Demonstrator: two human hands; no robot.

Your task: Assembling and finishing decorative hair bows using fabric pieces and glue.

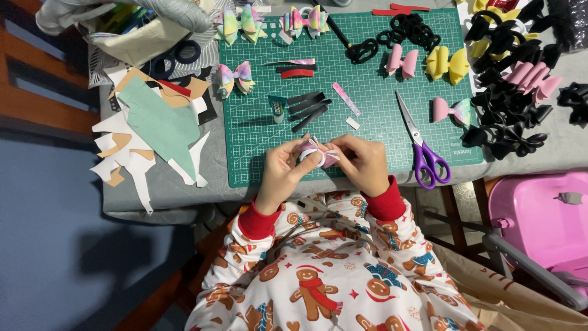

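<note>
Purple-handled scissors [422, 147] lie on green cutting mat [380, 110].

We see a small pink folded-fabric bow [320, 151] with a white centre band, held upright over the tabletop's six o'clock edge.

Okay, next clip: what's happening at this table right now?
A person seated at a green cutting mat holds a small pink fabric bow with a white ring against it, pinched between the left hand and right hand over the mat's near edge. Purple-handled scissors lie to the right, black strips just beyond the hands, finished pastel bows further back, and cut paper scraps off to the left.
</note>
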